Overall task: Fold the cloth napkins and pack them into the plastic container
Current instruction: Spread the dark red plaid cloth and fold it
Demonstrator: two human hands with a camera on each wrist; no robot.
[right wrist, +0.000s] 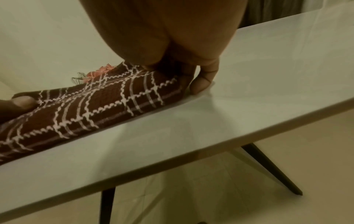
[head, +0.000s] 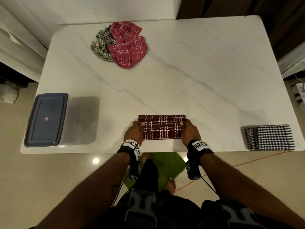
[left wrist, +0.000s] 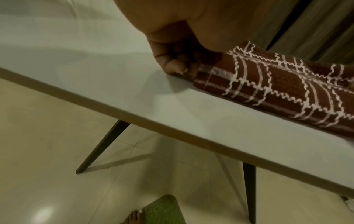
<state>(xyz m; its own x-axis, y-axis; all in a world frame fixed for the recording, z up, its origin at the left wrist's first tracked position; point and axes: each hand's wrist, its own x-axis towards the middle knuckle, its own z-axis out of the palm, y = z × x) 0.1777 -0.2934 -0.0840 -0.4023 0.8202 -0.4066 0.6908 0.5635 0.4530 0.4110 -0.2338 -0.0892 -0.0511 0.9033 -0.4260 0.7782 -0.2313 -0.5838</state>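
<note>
A dark maroon napkin with a white check lies partly folded near the table's front edge. My left hand pinches its left end, thumb on top and fingers curled under. My right hand pinches the right end the same way. The plastic container, clear with a grey-blue lid on it, stands at the front left. A loose heap of a pink checked napkin and a pale checked napkin lies at the back of the table.
Folded black-and-white checked napkins are stacked at the front right corner. The white marble table ends just below my wrists. A green mat and my bare feet are on the floor under the edge.
</note>
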